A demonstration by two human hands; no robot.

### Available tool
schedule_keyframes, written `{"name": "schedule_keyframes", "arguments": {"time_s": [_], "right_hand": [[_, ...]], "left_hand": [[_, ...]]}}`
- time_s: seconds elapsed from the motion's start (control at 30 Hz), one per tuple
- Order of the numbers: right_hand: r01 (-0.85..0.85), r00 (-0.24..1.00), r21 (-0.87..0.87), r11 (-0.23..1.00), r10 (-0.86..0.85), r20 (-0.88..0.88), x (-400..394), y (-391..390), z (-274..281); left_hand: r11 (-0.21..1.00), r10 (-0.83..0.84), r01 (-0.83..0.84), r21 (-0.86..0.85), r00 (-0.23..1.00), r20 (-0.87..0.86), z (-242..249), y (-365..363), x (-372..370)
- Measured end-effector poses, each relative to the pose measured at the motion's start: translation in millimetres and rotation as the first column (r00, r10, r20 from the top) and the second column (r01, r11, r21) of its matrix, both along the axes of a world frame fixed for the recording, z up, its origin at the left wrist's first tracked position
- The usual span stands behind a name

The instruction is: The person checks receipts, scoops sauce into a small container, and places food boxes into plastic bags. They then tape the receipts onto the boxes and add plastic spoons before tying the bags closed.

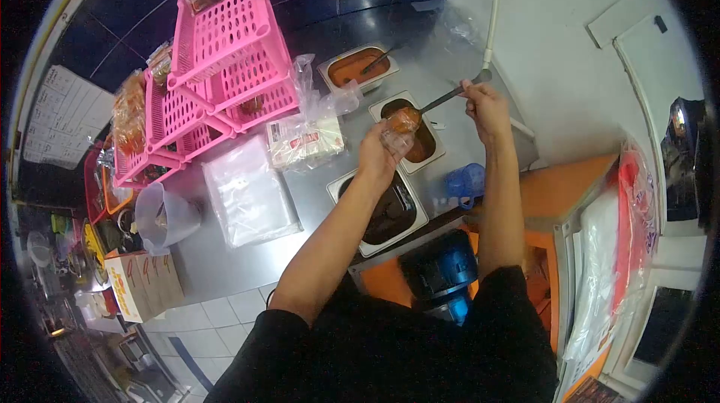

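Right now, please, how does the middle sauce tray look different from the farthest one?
The middle tray holds dark brown sauce; the far tray holds orange sauce. The left hand partly hides the middle tray, while no hand covers the far tray. Both are rectangular metal trays with rounded corners.

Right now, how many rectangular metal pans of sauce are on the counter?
3: the far pan, holding orange sauce; the middle pan, partly behind the left hand; and the near pan, holding dark sauce.
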State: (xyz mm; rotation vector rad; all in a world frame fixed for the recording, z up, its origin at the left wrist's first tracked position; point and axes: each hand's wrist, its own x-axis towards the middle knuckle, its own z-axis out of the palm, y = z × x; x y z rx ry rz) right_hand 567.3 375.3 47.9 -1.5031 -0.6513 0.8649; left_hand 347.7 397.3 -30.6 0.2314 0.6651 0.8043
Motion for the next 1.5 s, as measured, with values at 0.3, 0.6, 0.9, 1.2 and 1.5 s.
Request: {"name": "schedule_keyframes", "arguments": {"time_s": [0.3, 0.6, 0.9, 1.2, 1.5], "right_hand": [[-0.039, 0.946, 0.115, 0.993, 0.000, 0.323, -56.8, -28.9, 73.5], [-0.189, 0.881, 0.199, 0.962, 0.077, 0.466, -73.1, -59.3, 77.8], [-0.132, 0.932, 0.361, 0.923, -0.008, 0.362, -60.4, -73.4, 49.4], [0.182, 0.951, 0.225, 0.957, -0.114, -0.286, -25.8, -65.4, 14.9], [0.257, 0.929, 0.091, 0.962, -0.220, -0.297, -4.4, -57.9, -41.8]], "left_hand": [[0.990, 0.009, 0.031, -0.139, 0.961, 0.277, 20.1, 2.7, -1.0], [0.998, -0.041, 0.056, -0.026, 0.919, 0.393, 26.8, 6.3, -14.5], [0.992, 0.035, 0.015, -0.122, 0.917, 0.396, 30.0, 3.5, -15.7], [0.996, 0.018, 0.015, -0.083, 0.923, 0.385, 22.0, 2.5, -24.1], [0.991, 0.111, -0.062, -0.121, 0.882, 0.459, 33.3, 0.8, -65.5]]}}
